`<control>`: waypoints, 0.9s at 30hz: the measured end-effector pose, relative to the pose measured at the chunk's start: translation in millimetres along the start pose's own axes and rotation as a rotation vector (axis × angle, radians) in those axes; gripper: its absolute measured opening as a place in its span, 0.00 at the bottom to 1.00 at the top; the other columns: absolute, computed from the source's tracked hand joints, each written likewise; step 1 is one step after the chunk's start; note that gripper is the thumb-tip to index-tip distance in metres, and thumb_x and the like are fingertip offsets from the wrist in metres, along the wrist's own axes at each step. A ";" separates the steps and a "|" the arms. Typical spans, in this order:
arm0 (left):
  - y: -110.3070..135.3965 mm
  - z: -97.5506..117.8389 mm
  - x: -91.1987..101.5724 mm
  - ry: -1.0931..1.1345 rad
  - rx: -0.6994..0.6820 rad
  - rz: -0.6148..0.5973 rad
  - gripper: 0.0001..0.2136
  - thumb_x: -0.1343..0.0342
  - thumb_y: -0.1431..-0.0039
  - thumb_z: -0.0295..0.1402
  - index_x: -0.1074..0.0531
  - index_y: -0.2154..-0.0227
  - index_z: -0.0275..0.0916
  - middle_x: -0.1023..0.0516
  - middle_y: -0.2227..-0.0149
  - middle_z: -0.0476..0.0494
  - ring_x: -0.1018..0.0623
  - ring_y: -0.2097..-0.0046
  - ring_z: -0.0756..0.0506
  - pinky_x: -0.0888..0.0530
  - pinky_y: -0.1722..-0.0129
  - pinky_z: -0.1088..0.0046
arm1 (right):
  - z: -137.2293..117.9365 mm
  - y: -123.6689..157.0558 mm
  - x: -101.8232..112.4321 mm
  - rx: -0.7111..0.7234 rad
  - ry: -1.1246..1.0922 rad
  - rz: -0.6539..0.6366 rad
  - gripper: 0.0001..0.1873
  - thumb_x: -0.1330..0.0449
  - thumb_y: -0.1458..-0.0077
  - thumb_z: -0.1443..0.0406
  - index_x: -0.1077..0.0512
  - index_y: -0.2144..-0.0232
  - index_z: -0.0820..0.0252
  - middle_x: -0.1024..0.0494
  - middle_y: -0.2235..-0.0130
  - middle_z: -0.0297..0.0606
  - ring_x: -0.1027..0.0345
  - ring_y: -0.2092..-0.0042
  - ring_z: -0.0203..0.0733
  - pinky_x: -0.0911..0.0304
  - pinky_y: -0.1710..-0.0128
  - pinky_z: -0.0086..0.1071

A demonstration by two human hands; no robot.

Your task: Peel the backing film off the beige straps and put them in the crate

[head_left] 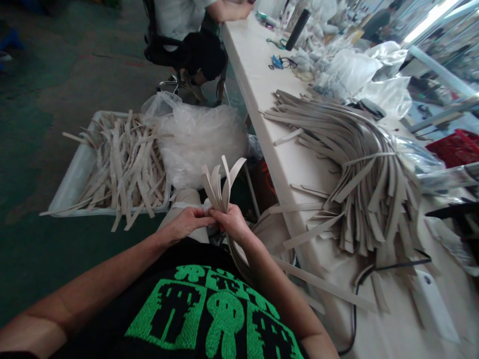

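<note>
In front of my lap my right hand [235,222] is wrapped round a small bundle of beige strips [220,192]. Their upper ends fan out above the fingers, and the lower lengths hang down past my wrist. My left hand [186,223] meets it from the side, its thumb and fingers pinched together by the bundle. A small white thing [207,205] shows at the left fingertips; its kind is too small to tell. To my right, a big tied bunch of similar strips [359,144] lies on the table [258,85].
A white plastic bin [71,182] full of loose strips stands on the floor at left, beside a clear plastic bag [205,139]. Scissors [277,44], a black roll [298,30] and a white device [436,304] lie on the table. Another person sits at its far end.
</note>
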State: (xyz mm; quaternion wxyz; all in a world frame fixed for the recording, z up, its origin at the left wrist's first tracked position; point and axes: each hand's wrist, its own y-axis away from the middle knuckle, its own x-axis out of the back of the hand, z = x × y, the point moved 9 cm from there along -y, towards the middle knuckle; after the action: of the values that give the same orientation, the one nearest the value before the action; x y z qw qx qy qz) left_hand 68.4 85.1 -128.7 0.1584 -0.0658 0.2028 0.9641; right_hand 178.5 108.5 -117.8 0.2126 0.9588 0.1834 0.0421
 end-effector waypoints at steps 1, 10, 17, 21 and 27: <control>0.0 0.5 -1.2 0.014 0.002 0.007 0.09 0.30 0.53 0.40 0.17 0.75 0.39 0.17 0.72 0.43 0.21 0.67 0.43 0.25 0.62 0.68 | 1.5 -0.4 0.9 -0.005 0.009 0.009 0.15 0.35 0.55 0.55 0.26 0.73 0.63 0.30 0.81 0.31 0.41 0.82 0.33 0.46 0.83 0.27; 9.3 -17.7 44.9 0.362 0.111 0.264 0.13 0.23 0.57 0.35 0.19 0.73 0.34 0.19 0.73 0.45 0.22 0.70 0.49 0.23 0.65 0.76 | -4.0 3.3 10.2 0.063 -0.070 0.014 0.31 0.37 0.46 0.42 0.25 0.54 0.62 0.20 0.69 0.35 0.49 0.83 0.27 0.31 0.77 0.31; 23.2 -12.6 108.2 0.751 0.026 0.586 0.12 0.27 0.48 0.30 0.27 0.77 0.35 0.22 0.76 0.49 0.24 0.76 0.53 0.21 0.71 0.79 | -19.1 18.1 8.4 0.085 -0.186 -0.147 0.27 0.35 0.44 0.44 0.28 0.55 0.59 0.18 0.64 0.39 0.47 0.83 0.27 0.35 0.78 0.29; 21.3 -12.8 126.1 0.807 -0.014 0.687 0.09 0.30 0.43 0.32 0.24 0.73 0.35 0.19 0.72 0.47 0.21 0.74 0.52 0.22 0.72 0.78 | -17.9 31.0 -11.2 0.077 -0.115 -0.300 0.29 0.41 0.40 0.40 0.26 0.57 0.60 0.24 0.74 0.34 0.47 0.84 0.29 0.44 0.82 0.27; 18.9 -20.3 130.7 0.914 0.020 0.755 0.09 0.32 0.41 0.29 0.25 0.74 0.34 0.20 0.75 0.47 0.22 0.76 0.52 0.24 0.74 0.79 | -5.0 43.2 -26.9 0.038 0.031 -0.422 0.33 0.43 0.39 0.38 0.25 0.53 0.60 0.25 0.75 0.33 0.45 0.83 0.30 0.53 0.84 0.26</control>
State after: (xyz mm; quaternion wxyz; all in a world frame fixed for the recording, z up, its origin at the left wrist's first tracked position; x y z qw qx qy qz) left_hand -59.6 96.8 -165.1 -0.2985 -0.3960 0.2690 0.8257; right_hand 167.1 64.1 -95.1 0.1959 0.9022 0.3842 0.0078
